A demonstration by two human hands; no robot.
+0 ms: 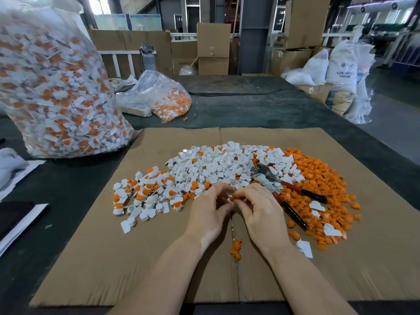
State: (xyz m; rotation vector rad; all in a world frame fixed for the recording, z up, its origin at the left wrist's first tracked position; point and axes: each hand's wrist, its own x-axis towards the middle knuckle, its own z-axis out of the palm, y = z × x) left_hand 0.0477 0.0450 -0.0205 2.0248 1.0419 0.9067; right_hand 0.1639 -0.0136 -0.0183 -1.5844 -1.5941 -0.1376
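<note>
Both hands, left (210, 209) and right (254, 208), pinch one white-and-orange cap (231, 199) between their fingertips, equally near, white pile (218, 167) just beyond.

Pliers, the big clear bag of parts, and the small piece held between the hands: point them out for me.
pliers (264, 181), head view, on the taped joint.
big clear bag (56, 87), head view, on its bulging side.
small white and orange piece (231, 199), head view, on the part that shows.
</note>
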